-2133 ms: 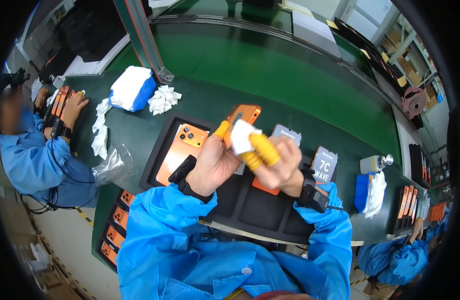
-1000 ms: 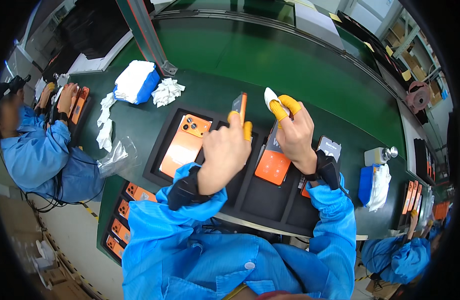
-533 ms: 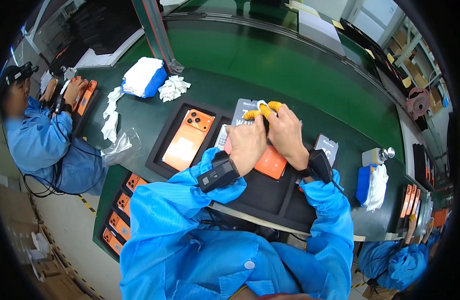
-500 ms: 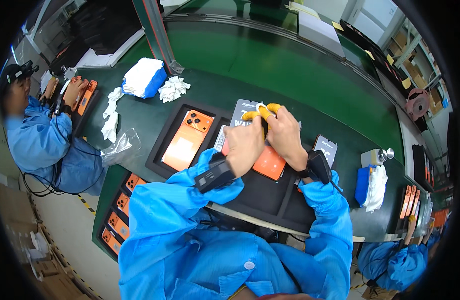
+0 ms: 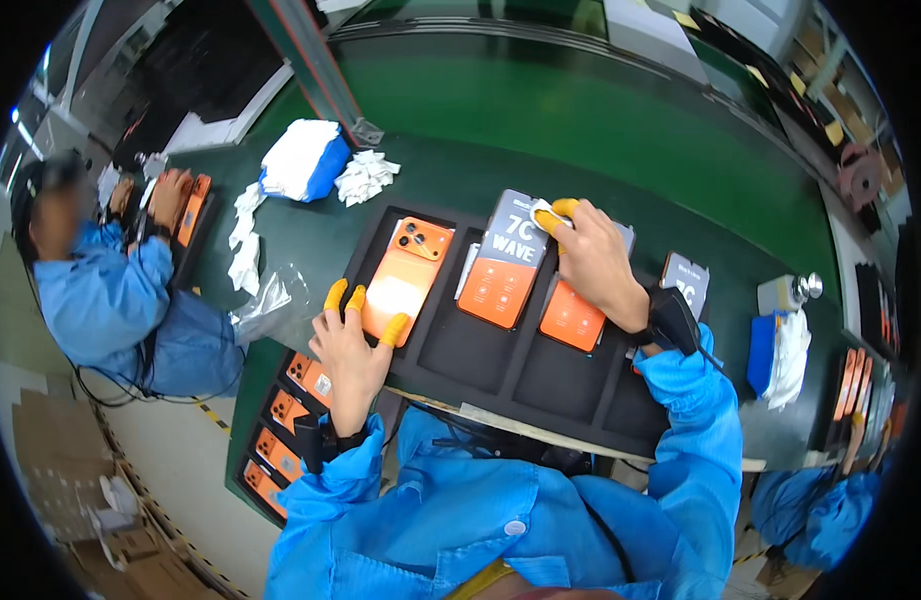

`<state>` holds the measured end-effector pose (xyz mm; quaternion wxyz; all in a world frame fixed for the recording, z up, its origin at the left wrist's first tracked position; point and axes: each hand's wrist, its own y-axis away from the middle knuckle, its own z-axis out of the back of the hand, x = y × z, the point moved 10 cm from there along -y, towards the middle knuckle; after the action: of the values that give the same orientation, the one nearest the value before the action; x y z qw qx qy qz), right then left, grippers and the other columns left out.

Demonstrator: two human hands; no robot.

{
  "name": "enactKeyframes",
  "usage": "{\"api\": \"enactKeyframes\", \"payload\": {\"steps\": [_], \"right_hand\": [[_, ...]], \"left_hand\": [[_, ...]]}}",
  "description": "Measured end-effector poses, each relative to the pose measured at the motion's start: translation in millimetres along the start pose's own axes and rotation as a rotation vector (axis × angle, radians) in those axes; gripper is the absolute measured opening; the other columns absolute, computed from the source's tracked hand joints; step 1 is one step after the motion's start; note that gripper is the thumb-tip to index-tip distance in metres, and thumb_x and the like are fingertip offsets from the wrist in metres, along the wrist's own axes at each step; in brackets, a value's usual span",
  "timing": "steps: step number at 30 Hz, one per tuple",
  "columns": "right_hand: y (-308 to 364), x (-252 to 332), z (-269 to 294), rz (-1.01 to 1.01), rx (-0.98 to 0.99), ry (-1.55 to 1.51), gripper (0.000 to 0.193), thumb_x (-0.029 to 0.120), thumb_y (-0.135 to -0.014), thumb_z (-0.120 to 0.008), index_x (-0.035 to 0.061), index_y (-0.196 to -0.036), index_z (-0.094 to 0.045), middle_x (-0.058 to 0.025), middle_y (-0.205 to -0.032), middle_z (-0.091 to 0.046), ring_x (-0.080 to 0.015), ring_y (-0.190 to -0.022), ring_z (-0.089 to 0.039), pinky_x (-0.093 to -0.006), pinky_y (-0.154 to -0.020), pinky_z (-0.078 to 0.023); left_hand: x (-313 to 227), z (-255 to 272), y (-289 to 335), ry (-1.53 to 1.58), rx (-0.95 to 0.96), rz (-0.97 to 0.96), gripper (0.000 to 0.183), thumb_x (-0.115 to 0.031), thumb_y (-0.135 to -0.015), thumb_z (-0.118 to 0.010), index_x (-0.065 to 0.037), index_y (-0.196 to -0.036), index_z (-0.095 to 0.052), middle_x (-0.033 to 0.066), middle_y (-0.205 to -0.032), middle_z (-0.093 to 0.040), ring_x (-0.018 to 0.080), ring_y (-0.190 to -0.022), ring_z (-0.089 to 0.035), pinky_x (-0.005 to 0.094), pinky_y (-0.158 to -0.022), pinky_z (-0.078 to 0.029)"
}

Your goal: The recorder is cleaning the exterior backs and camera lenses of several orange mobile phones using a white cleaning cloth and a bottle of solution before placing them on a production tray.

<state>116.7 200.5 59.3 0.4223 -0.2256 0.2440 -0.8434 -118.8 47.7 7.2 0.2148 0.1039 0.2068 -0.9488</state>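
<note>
My left hand (image 5: 350, 345), with yellow finger covers, is spread at the lower end of an orange phone (image 5: 410, 275) lying camera side up in a black foam tray (image 5: 465, 355). Its thumb rests at the phone's lower edge, two fingers beside the left edge. My right hand (image 5: 600, 265) pinches a small white wiping cloth (image 5: 542, 211) at the upper right edge of a phone with a grey-and-orange printed front (image 5: 500, 270). Under that hand lies a similar phone (image 5: 572, 318), partly hidden. A further printed phone (image 5: 686, 283) sits to the right, mostly covered by my wrist.
White wipes in a blue pack (image 5: 305, 160) and a crumpled pile (image 5: 367, 177) lie at back left, a clear plastic bag (image 5: 270, 305) nearer. At right stand a pump bottle (image 5: 785, 292) and another wipe pack (image 5: 780, 355). Lower left, a tray holds several orange phones (image 5: 285, 410). A co-worker (image 5: 100, 290) sits left.
My hands, together over the middle phones before, have parted. The left has moved left to the orange phone; the right keeps the cloth. The second printed phone now shows in full.
</note>
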Motion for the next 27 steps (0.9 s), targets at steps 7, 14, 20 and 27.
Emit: {"api": "enactKeyframes", "payload": {"steps": [7, 14, 20, 27], "right_hand": [[5, 20, 0, 0.048, 0.004, -0.042, 0.037, -0.009, -0.068, -0.057, 0.0020, -0.102, -0.064, -0.0138, -0.100, -0.058, -0.0310, -0.086, -0.056, -0.0378, -0.074, -0.048], [4, 83, 1, 0.224, 0.056, -0.114, 0.043, -0.010, -0.061, -0.058, 0.0005, -0.102, -0.065, -0.0159, -0.100, -0.059, -0.0313, -0.081, -0.056, -0.0379, -0.067, -0.047], [-1, 164, -5, 0.459, 0.049, -0.240, 0.034, 0.005, -0.061, -0.067, 0.0034, -0.095, -0.067, -0.0126, -0.097, -0.060, -0.0220, -0.072, -0.058, -0.0328, -0.061, -0.046], [-30, 120, -31, 0.332, -0.030, 0.027, 0.032, 0.003, -0.069, -0.063, 0.0049, -0.100, -0.065, -0.0137, -0.102, -0.060, -0.0275, -0.078, -0.058, -0.0368, -0.061, -0.047]], "left_hand": [[0, 15, 24, 0.066, -0.150, 0.039, 0.055, -0.035, -0.067, -0.080, 0.000, -0.104, -0.057, 0.0130, -0.126, -0.051, 0.0324, -0.120, -0.040, 0.0472, -0.091, -0.025], [-19, 41, 44, 0.417, -0.223, 0.002, 0.029, -0.012, -0.072, -0.074, -0.004, -0.099, -0.067, 0.0069, -0.102, -0.065, 0.0175, -0.086, -0.059, 0.0375, -0.080, -0.025], [-25, 40, 45, 0.494, -0.287, -0.057, 0.009, -0.006, -0.064, -0.073, -0.005, -0.066, -0.064, 0.0045, -0.072, -0.065, 0.0168, -0.086, -0.062, 0.0405, -0.071, -0.022], [-27, 43, 48, 0.472, -0.292, -0.122, 0.017, -0.009, -0.064, -0.078, -0.005, -0.079, -0.072, 0.0045, -0.078, -0.067, 0.0138, -0.079, -0.060, 0.0367, -0.069, -0.023]]}}
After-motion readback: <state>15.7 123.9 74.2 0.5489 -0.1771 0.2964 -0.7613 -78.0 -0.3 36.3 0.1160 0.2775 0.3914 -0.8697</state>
